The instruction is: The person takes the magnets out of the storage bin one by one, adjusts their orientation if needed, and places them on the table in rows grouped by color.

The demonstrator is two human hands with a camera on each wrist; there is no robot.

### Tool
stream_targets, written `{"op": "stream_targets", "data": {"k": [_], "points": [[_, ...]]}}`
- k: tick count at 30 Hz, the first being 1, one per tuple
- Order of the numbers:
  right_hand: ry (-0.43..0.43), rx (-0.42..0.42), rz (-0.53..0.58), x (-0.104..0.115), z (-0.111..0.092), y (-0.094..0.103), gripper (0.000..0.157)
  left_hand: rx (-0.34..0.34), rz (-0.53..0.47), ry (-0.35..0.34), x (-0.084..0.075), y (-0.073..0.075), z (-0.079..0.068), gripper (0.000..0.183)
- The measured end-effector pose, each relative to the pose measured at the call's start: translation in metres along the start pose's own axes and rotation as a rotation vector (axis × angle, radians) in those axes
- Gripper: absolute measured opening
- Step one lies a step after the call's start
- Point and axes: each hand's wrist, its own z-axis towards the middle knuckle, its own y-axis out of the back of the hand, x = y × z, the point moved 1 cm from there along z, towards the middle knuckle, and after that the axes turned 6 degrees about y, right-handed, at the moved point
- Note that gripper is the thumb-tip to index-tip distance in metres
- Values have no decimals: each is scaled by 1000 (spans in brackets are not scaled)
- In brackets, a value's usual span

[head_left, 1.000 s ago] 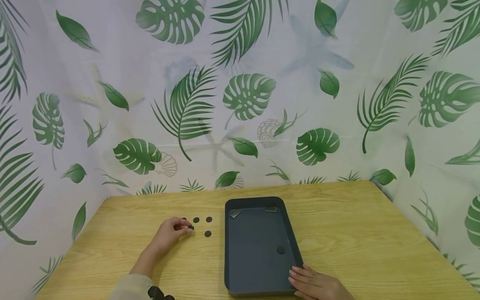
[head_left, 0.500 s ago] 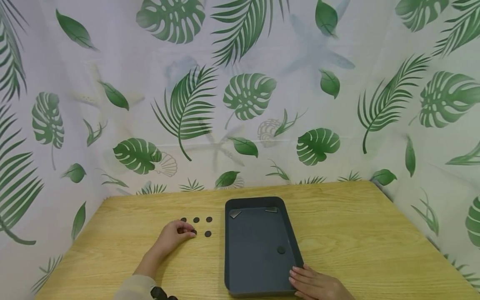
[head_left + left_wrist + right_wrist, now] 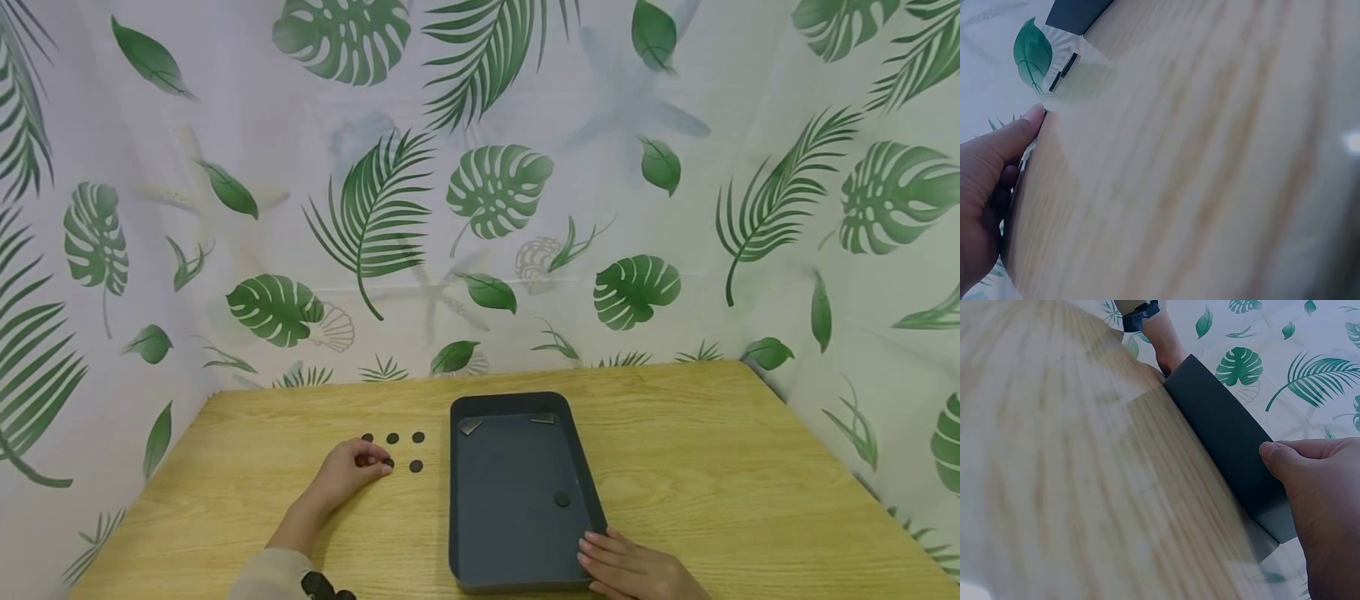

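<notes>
In the head view, my left hand (image 3: 348, 475) pinches a small black disc (image 3: 389, 464) between thumb and fingertips, low at the wooden table. Several similar flat discs lie close by; one black disc (image 3: 416, 466) sits just right of the pinched one, and another disc (image 3: 392, 438) is behind it. My right hand (image 3: 637, 568) holds the near right corner of a dark grey rectangular tray (image 3: 454, 500). Its fingers reach over the rim, and in the right wrist view the thumb (image 3: 1275, 456) lies against the outer wall. The left wrist view shows the left thumb (image 3: 1032, 119); the pinched disc is mostly hidden there.
Inside the tray lie a dark round disc (image 3: 562, 499) and two small metallic-looking pieces, one piece (image 3: 470, 427) at the far left corner and another piece (image 3: 542, 419) at the far right. A leaf-print curtain (image 3: 495, 192) surrounds the wooden table (image 3: 712, 467).
Over the past second, my left hand has shifted slightly right and nearer with the disc, bringing it into line with the front disc. The right hand and tray stay put.
</notes>
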Motion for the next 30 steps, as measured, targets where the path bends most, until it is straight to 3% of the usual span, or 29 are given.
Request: {"op": "stream_targets", "data": {"k": [5, 12, 23, 30], "points": [[-12, 18, -40, -1, -4, -2, 33, 7, -15, 6, 3, 2, 0, 19], [-45, 25, -68, -2, -9, -6, 33, -35, -81, 74, 1, 6, -4, 26], [-68, 32, -78, -1, -11, -7, 33, -17, -83, 61, -16, 7, -2, 24], [-31, 25, -28, 0, -9, -4, 34, 46, -100, -51, -40, 7, -3, 30]]}}
